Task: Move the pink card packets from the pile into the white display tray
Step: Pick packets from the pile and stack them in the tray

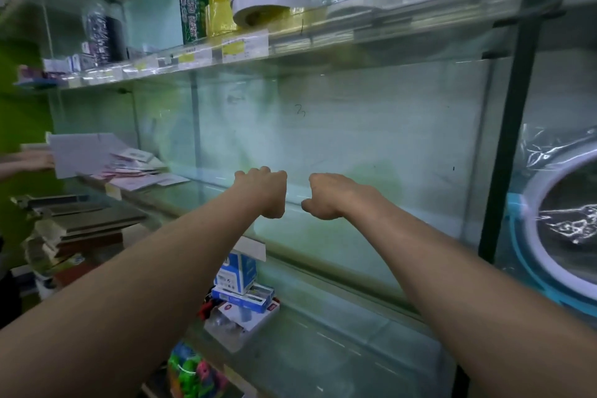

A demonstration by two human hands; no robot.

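Both arms reach straight out over the glass shelf (323, 236), wrists bent down. The left hand (261, 191) and right hand (336, 195) are curled into fists side by side, holding nothing. The pink card packets (135, 168) lie piled at the shelf's far left, beside the white tray (80, 153).

We can't read any text here. Green can (193, 11), upper left: white characters, too blurred. Price labels (233, 48) on the shelf edge: illegible. Blue boxes (237, 275), lower centre: same. Pen scribble (300, 110) on the back wall, centre: maybe a 2.
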